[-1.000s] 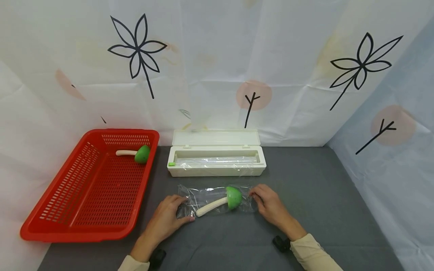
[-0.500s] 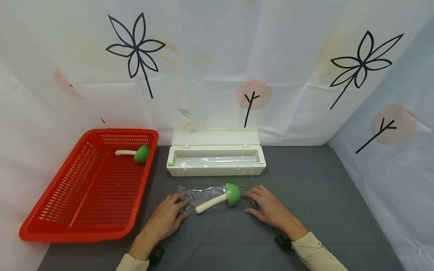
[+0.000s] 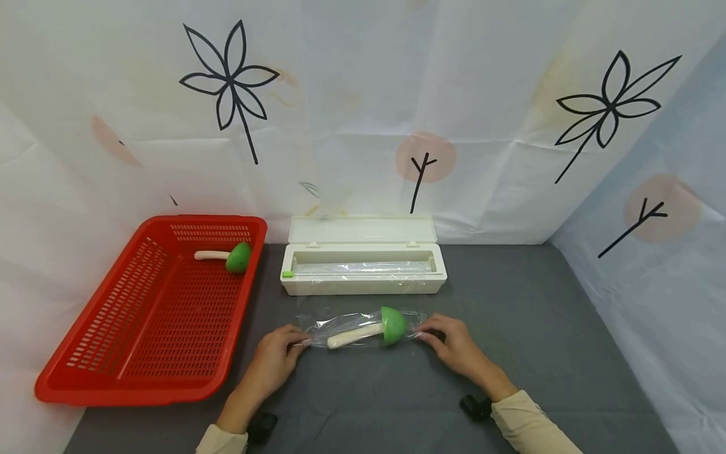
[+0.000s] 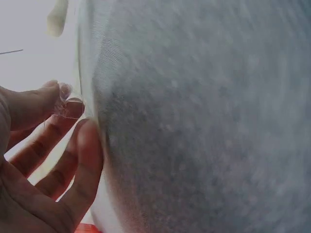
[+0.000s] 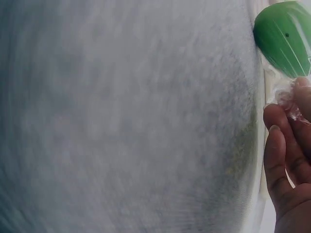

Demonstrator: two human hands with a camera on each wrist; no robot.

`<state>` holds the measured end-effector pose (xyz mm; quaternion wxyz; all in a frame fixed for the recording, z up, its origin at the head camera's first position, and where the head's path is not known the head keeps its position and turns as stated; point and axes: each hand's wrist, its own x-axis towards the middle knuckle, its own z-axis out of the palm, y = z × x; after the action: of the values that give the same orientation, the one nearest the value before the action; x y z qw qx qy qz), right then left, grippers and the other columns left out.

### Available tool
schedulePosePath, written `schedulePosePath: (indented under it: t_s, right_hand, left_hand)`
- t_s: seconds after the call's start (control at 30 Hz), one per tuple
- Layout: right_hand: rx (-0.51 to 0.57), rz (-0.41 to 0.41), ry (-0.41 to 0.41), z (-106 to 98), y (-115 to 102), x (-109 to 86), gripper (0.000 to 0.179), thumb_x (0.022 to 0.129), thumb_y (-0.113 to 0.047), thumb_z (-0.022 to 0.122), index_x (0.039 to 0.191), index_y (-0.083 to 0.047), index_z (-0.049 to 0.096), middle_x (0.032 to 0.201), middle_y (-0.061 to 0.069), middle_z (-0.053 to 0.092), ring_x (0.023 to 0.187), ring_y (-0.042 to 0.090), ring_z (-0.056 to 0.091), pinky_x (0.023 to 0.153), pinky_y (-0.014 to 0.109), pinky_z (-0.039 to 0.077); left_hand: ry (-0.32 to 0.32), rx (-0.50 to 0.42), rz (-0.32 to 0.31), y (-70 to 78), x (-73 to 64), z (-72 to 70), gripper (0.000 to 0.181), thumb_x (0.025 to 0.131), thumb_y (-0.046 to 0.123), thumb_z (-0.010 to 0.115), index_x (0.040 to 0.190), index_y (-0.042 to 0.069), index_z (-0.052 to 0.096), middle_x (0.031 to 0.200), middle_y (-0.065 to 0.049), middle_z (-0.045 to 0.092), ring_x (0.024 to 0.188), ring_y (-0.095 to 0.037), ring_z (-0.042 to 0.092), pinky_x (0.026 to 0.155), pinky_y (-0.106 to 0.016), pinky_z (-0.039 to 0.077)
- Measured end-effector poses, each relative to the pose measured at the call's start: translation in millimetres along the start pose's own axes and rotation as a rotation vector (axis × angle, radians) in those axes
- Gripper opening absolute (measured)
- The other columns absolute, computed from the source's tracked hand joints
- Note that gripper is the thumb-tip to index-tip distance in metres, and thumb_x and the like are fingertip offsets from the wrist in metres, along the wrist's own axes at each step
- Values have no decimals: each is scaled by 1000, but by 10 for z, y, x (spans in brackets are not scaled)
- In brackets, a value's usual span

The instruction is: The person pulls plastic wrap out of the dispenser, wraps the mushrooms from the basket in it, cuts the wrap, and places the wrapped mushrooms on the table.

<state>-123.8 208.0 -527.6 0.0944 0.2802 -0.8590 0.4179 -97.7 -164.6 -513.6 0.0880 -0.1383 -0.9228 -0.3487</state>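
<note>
A toy mushroom (image 3: 394, 325) with a green cap and pale stem lies on the grey table, wrapped in clear plastic film (image 3: 326, 325). Its cap points right. My left hand (image 3: 273, 358) pinches the gathered film end beyond the stem; the left wrist view shows the crumpled film (image 4: 63, 99) between thumb and forefinger. At the cap side, my right hand (image 3: 458, 345) pinches the other film end. In the right wrist view, bunched film (image 5: 286, 97) sits between thumb and fingertips, just below the green cap (image 5: 284, 39).
Behind the mushroom stands a white cling film dispenser (image 3: 363, 288), lid raised, with a film roll inside. A red plastic basket (image 3: 224, 353) on the left holds another green-capped toy mushroom (image 3: 238, 258). A patterned white cloth (image 3: 351, 126) hangs behind the table.
Both hands first loosened and shifted at the film's ends, then pinched them together. The film has narrowed into gathered ends, and the mushroom has tilted slightly, its stem end now higher in the head view.
</note>
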Motion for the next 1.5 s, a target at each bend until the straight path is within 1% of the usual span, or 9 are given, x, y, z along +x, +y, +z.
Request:
schedulePosePath:
  t_s: [0.3, 0.43, 0.63, 0.77, 0.87, 1.07, 1.27, 1.4, 1.5]
  right_hand:
    - [119, 218, 61, -79, -166, -87, 13, 87, -1, 77, 98, -8, 77, 87, 1, 70, 75, 9, 63, 66, 28, 53]
    - [178, 283, 48, -160, -302, -107, 5, 91, -4, 74, 94, -8, 76, 97, 7, 63, 87, 18, 62, 70, 29, 55]
    - [398, 530, -44, -261, -447, -70, 13, 96, -8, 69, 96, 4, 72, 116, 21, 67, 107, 31, 65, 87, 34, 56]
    - [599, 641, -28, -271, -470, -18, 23, 97, -4, 67, 105, 17, 65, 98, 23, 72, 85, 28, 74, 82, 42, 59]
    - [680, 642, 45, -259, -481, 10, 24, 94, 1, 69, 107, 19, 58, 90, 21, 73, 77, 26, 74, 78, 46, 60]
    - [690, 550, 130, -255, -491, 14, 26, 93, 5, 68, 109, 19, 54, 89, 20, 71, 74, 23, 73, 71, 43, 61]
    - [638, 401, 97, -303, -486, -18, 16, 98, 6, 61, 107, 19, 62, 98, 11, 68, 79, 14, 68, 72, 37, 60]
    - [668, 294, 69, -337, -469, -34, 16, 97, 10, 59, 108, 21, 60, 104, 7, 68, 85, 11, 68, 76, 30, 59]
    - [660, 203, 57, -334, -454, -47, 24, 90, 16, 64, 113, 20, 60, 109, 13, 66, 95, 11, 68, 80, 25, 57]
  left_hand:
    - [69, -227, -128, 72, -44, -77, 4, 87, 9, 81, 86, 5, 79, 95, 5, 69, 90, -17, 66, 71, -28, 55]
    - [101, -325, -245, 177, -57, -145, 6, 86, 8, 82, 83, 3, 79, 106, -5, 66, 97, -22, 64, 72, -24, 56]
    - [60, -532, -495, 320, -10, -239, 10, 88, 9, 79, 86, -1, 80, 121, -19, 69, 108, -32, 68, 80, -22, 53]
    - [56, -652, -650, 361, 27, -247, 15, 89, 8, 78, 94, -6, 79, 104, -18, 75, 97, -26, 72, 77, -22, 54]
    - [68, -692, -686, 378, 37, -243, 17, 88, 5, 77, 99, -9, 77, 88, -16, 76, 78, -21, 75, 73, -23, 56]
    - [107, -825, -595, 398, 36, -276, 23, 86, -9, 74, 108, -13, 72, 90, -20, 75, 71, -20, 74, 68, -32, 61]
    - [68, -897, -370, 373, 23, -332, 17, 86, -15, 70, 97, -14, 58, 93, -21, 72, 74, -21, 73, 69, -34, 61]
    - [3, -822, -222, 344, 4, -363, 12, 89, -11, 70, 101, -13, 69, 101, -23, 69, 83, -16, 71, 75, -31, 60]
    - [25, -634, -72, 342, -13, -362, 26, 83, -12, 76, 107, -5, 72, 104, -16, 70, 85, -13, 69, 76, -26, 58]
